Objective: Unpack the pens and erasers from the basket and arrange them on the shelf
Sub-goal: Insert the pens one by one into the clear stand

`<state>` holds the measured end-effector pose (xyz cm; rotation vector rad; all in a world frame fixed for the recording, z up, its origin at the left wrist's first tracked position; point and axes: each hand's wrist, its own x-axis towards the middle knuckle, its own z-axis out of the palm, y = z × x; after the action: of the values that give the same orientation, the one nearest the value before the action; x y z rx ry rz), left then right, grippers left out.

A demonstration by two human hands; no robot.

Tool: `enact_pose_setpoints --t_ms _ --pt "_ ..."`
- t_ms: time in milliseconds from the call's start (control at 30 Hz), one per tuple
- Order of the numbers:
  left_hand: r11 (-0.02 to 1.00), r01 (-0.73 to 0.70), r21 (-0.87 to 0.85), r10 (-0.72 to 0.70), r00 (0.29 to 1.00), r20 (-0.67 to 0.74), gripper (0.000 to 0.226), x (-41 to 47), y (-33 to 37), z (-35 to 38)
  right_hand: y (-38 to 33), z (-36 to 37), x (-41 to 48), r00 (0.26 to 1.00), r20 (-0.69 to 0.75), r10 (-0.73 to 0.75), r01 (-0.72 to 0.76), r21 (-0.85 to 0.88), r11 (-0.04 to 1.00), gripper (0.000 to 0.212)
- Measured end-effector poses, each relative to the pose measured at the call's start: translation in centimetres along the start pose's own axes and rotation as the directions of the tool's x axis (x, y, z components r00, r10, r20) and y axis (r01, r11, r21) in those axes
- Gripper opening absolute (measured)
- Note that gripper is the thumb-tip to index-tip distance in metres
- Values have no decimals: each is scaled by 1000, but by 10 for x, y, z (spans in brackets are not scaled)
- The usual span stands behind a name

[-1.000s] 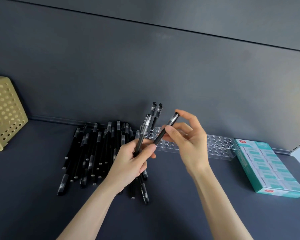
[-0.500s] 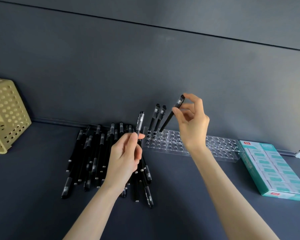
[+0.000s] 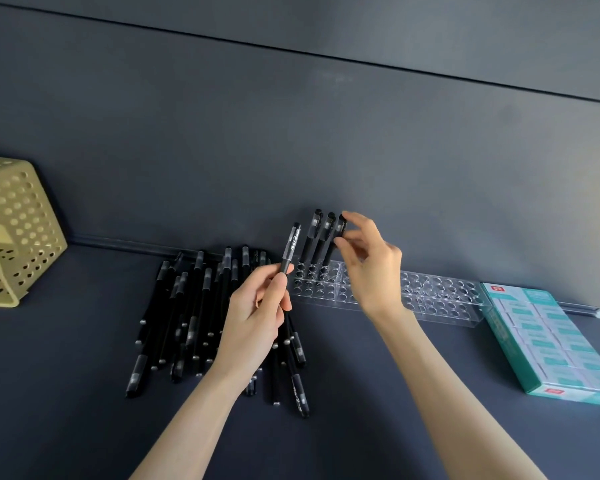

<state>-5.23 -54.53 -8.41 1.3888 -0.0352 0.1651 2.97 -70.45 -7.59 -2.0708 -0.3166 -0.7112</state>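
Two hands (image 3: 257, 317) at the clear pen rack (image 3: 430, 301) on the dark shelf (image 3: 66, 375)
White writing ran along the barrel of the upright pen (image 3: 290, 247) clasped in the left hand's grip, too small to read; the teal eraser box (image 3: 541, 341), far right and cut by the frame edge, carried red labels equally illegible. The right hand (image 3: 371, 271) had its grip pinched on the cap of the third pen (image 3: 340, 226), the rightmost of three standing tilted in the rack's left holes, beside the other two standing pens (image 3: 317, 233). The loose black pens (image 3: 194, 306) lay heaped left of the rack, partly behind the left hand and too tangled to count. One tan perforated basket (image 3: 14, 230) sat tipped at the far left, cropped
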Motion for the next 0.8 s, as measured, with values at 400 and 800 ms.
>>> enact_pose_setpoints --t_ms 400,800 --pt "987 -93 129 71 984 165 13 -5 -6 11 -34 -29 -26 975 155 159 -216 499 839 26" --pt "592 -182 785 115 983 141 63 46 -2 0 -19 -49 5 973 -156 172 -111 337 935 32"
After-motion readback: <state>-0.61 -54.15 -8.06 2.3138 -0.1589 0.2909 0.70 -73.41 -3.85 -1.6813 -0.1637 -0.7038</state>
